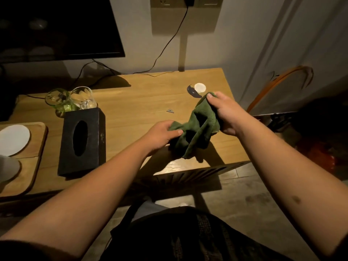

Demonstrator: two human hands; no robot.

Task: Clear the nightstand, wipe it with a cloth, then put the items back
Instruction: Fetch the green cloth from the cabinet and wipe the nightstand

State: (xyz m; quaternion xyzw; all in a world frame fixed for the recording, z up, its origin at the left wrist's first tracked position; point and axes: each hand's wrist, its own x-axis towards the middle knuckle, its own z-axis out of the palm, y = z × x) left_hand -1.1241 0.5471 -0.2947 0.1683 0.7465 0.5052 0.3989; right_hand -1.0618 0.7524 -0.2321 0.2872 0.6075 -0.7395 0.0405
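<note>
A green cloth (197, 130) hangs bunched between both hands just above the front right part of the wooden nightstand (143, 102). My left hand (162, 136) pinches its lower left end. My right hand (226, 113) grips its upper right end, thumb on top. A black tissue box (82, 142) lies on the left of the top, with two glass cups (71, 99) behind it. A small white round disc (200, 87) with a dark piece beside it sits near the back right, and a tiny grey chip (170, 110) lies mid-table.
A wooden tray (35, 147) with a white plate (13, 139) is at the far left. A dark screen (56, 27) stands behind, cables trailing over the back edge. An orange-framed chair (278, 83) stands to the right; tiled floor lies below.
</note>
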